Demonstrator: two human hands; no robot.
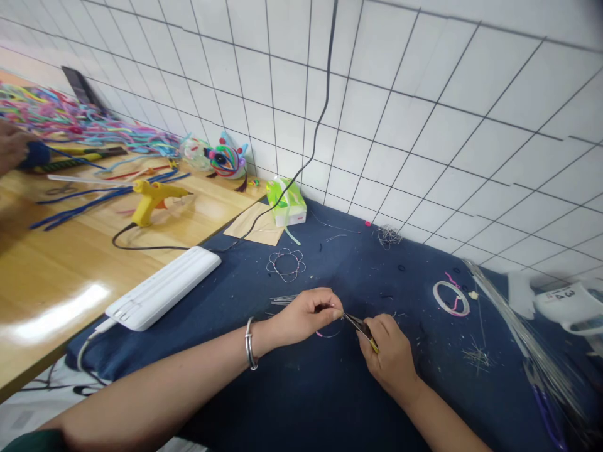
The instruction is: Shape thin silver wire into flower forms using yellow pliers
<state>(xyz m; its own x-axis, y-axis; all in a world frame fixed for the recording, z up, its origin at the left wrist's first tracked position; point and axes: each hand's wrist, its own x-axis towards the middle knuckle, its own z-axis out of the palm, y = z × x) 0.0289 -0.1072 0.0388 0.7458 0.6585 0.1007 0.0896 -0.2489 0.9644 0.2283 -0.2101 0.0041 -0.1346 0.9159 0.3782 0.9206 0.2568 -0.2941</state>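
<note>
My left hand (308, 317), with a silver bangle on its wrist, pinches a thin wire between thumb and forefinger. Part of that wire (335, 336) curves below the fingers, with a small pink bit by it. In my right hand (390, 355) is a pair of pliers (357, 322) with yellow handles, its jaws pointing at the left fingertips. Whether the jaws grip the wire is too small to tell. Beyond the left hand lies a flower-shaped wire frame (286, 265). Several straight wire pieces (283, 300) lie partly behind that hand.
A white power strip (162, 289) and yellow glue gun (155, 199) are at left. A tissue pack (286, 201) stands by the tiled wall. A tape roll (451, 298), wire scraps (478, 356) and long wires (522, 333) lie right. Another person's hand (13, 147) shows far left.
</note>
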